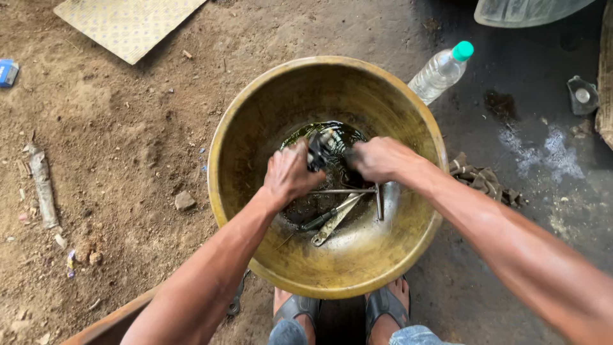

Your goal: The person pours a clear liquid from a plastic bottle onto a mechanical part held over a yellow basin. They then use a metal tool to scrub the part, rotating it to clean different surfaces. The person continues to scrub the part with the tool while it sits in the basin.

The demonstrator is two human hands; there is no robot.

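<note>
Both forearms reach down and inward into a wide brass-coloured basin (255, 115), meeting over the dark oily liquid (300, 134) pooled at its bottom. The left hand (290, 174) comes in from the lower left with the wrist bent and the knuckles up, its fingers curled shut on a small dark, wet part (317, 148). The right hand (381, 158) comes in from the lower right, back of the hand toward the camera, fingers folded down around the same part from the other side (how much of it each hand covers cannot be told, since the fingers and the black liquid hide its shape). The two hands are nearly touching across it.

Just below the grip, toward the person, a T-shaped metal wrench (357, 191) lies across the basin floor, its long bar running under the left hand. Beside it and a little nearer the person lie a flat spanner (332, 225) and a thin dark-handled tool (317, 221), both slanting up toward the hands. Nothing lies between the hands and the part.

Beyond the grip and to its right, outside the rim, a clear plastic bottle (439, 74) with a green cap lies on the dark ground. Right of the right forearm a crumpled rag (482, 179) sits against the basin. Beneath the near rim are the person's sandalled feet (383, 303). Far left, on the bare earth, lies a stone (184, 200).
</note>
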